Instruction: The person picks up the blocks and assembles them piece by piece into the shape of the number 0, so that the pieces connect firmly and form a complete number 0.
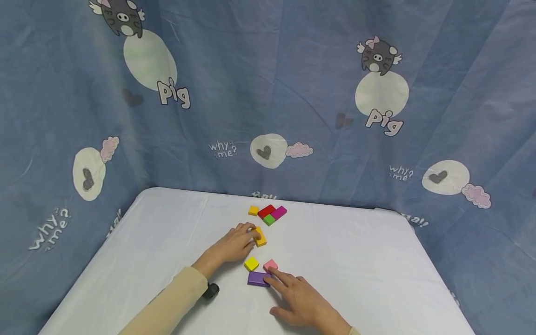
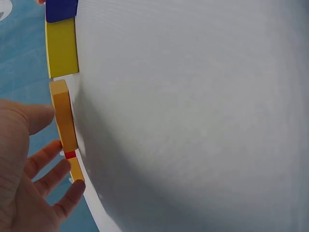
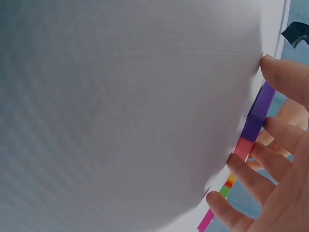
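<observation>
Covered blocks, cropped sleeves
In the head view, the left hand point(image 1: 235, 244) covers part of the orange block point(image 1: 261, 238); the right hand point(image 1: 302, 298) hides an end of the purple block point(image 1: 257, 279) and part of the pink block point(image 1: 271, 263). The left sleeve point(image 1: 176, 298) half hides a black thing point(image 1: 212, 291), its kind unclear. The bottom edge crops both sleeves. In the left wrist view, the red block point(image 2: 70, 154) shows only a sliver.

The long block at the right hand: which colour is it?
Purple; the long block shows best in the head view.
</observation>
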A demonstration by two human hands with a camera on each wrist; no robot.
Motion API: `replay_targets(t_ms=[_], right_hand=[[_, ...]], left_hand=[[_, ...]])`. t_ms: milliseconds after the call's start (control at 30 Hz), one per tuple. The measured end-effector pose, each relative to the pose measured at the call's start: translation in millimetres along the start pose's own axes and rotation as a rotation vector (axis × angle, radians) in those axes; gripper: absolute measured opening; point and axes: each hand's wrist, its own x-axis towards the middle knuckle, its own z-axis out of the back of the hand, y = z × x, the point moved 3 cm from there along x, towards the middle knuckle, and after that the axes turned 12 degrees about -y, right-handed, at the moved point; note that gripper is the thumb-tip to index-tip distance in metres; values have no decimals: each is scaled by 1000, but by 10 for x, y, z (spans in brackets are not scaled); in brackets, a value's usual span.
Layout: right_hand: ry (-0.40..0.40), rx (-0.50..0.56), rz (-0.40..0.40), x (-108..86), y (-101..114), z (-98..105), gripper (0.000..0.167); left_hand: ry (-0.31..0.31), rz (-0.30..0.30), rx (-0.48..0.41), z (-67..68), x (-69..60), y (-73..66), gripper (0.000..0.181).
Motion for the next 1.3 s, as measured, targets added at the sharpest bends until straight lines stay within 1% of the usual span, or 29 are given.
replay_targets(t_ms=[67,233,300,467,633,767,900,967,1067,1133,1200,1300], right_hand=[[1,1,3,2,-2,-5,72],[5,3,1,5,-10,-13,72],[8,2,-5,6,-13,-14,72],[4,-1,-3,6,-7,-11,72],[-13,-5,11,-2,-1,-7,72],[-25,-7,20,-7,-2,-8,71],[-12,1,10,-5,-9,-16,72],[-3,1,4,-1,-13,-19,72],[11,3,-11,6,-17,-20,72],[18,4,-18,12,-17,-18,72],[24,6,-22,16,-14,-17,72],[29,7,-24,18,-11,-10,72]], left_hand=[[-14,5,1,-5,6,5,24],[-32,15,-10,-25,21,22,34],[-41,18,-13,-34,29,25,35],[-74,45,-44,-30,48,19,27],[-87,65,-76,-20,53,15,19],[-71,93,-111,-19,48,30,19],[-38,132,-137,-22,42,72,23],[-30,136,-158,-13,36,87,26],[-19,126,-176,6,28,97,33],[-18,120,-167,11,24,101,39],[-11,117,-139,9,22,106,44],[-5,117,-106,0,23,115,48]])
